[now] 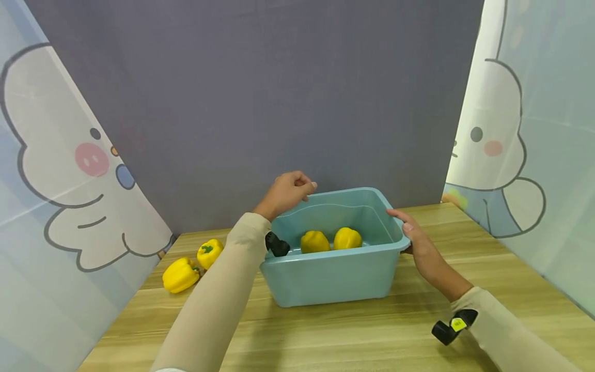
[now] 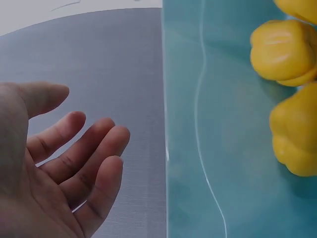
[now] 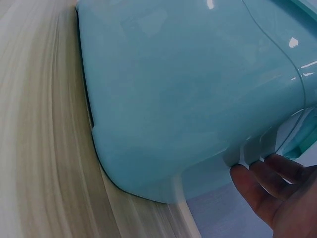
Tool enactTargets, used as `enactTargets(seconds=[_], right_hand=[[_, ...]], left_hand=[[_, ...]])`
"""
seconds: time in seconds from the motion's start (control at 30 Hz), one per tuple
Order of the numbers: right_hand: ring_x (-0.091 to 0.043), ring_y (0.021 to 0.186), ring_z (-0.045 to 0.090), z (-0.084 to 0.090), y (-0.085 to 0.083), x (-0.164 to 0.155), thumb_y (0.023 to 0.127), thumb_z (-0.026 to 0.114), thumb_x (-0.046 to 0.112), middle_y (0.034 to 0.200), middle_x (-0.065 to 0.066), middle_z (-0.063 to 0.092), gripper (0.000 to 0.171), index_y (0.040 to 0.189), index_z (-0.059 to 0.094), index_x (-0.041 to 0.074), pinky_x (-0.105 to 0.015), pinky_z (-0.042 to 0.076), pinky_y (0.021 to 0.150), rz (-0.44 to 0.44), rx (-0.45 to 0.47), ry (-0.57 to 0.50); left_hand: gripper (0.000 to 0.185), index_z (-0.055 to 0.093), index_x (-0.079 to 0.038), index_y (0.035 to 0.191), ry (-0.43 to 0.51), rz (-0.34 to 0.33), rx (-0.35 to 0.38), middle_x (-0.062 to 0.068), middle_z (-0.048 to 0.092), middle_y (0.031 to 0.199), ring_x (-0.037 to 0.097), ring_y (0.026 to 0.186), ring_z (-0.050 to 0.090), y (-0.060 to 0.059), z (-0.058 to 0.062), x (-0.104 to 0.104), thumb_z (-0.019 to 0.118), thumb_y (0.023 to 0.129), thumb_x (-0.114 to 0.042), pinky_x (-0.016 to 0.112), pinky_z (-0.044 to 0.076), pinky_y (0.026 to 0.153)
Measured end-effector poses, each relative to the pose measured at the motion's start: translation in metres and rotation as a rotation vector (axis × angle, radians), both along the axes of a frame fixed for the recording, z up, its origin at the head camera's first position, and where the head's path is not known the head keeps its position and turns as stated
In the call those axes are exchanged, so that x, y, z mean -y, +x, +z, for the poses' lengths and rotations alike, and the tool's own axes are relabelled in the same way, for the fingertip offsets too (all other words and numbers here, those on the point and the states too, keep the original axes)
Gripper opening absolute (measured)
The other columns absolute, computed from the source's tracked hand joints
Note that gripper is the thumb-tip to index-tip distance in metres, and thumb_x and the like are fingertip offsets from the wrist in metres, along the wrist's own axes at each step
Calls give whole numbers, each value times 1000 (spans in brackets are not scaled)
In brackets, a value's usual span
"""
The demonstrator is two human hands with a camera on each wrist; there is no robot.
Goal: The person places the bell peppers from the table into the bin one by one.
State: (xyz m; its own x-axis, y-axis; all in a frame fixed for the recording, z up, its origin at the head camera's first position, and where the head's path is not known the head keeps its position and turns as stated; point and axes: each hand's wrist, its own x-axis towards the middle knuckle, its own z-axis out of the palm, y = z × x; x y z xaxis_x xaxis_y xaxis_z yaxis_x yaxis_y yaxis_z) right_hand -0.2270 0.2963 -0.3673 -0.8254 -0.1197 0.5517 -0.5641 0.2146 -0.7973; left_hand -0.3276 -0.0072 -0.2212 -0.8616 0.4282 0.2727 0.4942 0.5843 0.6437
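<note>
A pale blue plastic bin (image 1: 332,279) stands on the table with yellow bell peppers (image 1: 347,238) inside. Two show in the head view; the left wrist view shows three yellow peppers (image 2: 282,49), one cut off by the frame edge. My left hand (image 1: 289,192) hovers above the bin's back left rim, fingers loosely curled around nothing. Its palm and spread fingers appear in the left wrist view, apart from the bin wall. My right hand (image 1: 420,248) holds the bin's right rim, thumb on top. Below the rim, its fingertips (image 3: 242,173) touch the outer wall.
Two more yellow bell peppers (image 1: 180,275) lie on the wood-grain table (image 1: 325,336), left of the bin and beside my left forearm. A grey curtain (image 1: 260,103) hangs behind, and printed curtains (image 1: 492,129) flank both sides.
</note>
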Motion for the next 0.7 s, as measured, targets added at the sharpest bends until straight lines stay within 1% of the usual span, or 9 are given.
enactTargets(seconds=[0.1,0.13,0.2,0.3,0.4,0.47,0.6,0.7], right_hand=[[-22,102,58,2,0,0,109,20,33,131,-23,44,52,150,33,4,-33,53,74,7,10,9],[-21,102,58,3,0,0,109,20,32,132,-24,44,52,150,33,4,-33,53,74,12,17,9],[-18,102,58,5,1,0,109,22,31,134,-24,42,50,150,32,3,-33,53,75,17,34,13],[-15,101,59,9,2,0,109,25,28,138,-27,40,49,150,30,1,-33,54,75,37,64,7],[-13,104,59,13,3,-1,109,26,27,145,-28,36,51,155,27,5,-32,54,76,53,95,21],[-12,105,58,15,3,-2,109,26,25,150,-28,32,52,157,25,6,-32,54,77,59,105,40],[-14,103,58,17,4,-3,109,26,23,153,-26,29,49,155,30,6,-33,55,76,48,95,81],[-19,102,58,17,5,-3,110,25,26,152,-25,31,48,153,33,5,-35,55,74,36,79,103]], left_hand=[[29,64,-11,109,90,-23,47,3,69,103,23,93,66,0,4,2,61,101,-38,39,53,83],[29,64,-10,109,118,-27,55,5,69,104,26,95,66,0,5,3,61,101,-37,40,53,83],[28,64,-10,109,164,-31,64,8,69,105,30,97,66,-1,8,5,61,101,-36,40,53,84],[26,65,-10,108,200,-37,62,12,69,105,32,98,65,0,13,8,61,102,-35,41,53,86],[25,65,-11,108,203,-43,57,12,68,106,31,98,66,3,19,10,61,101,-36,41,53,87],[26,64,-12,108,186,-45,56,12,68,107,30,99,66,6,23,12,61,101,-36,40,53,87],[26,65,-12,109,135,-40,55,9,68,107,25,97,66,10,31,17,61,101,-37,41,53,88],[26,65,-13,110,107,-23,68,6,69,105,20,94,66,12,35,22,61,101,-37,41,53,89]])
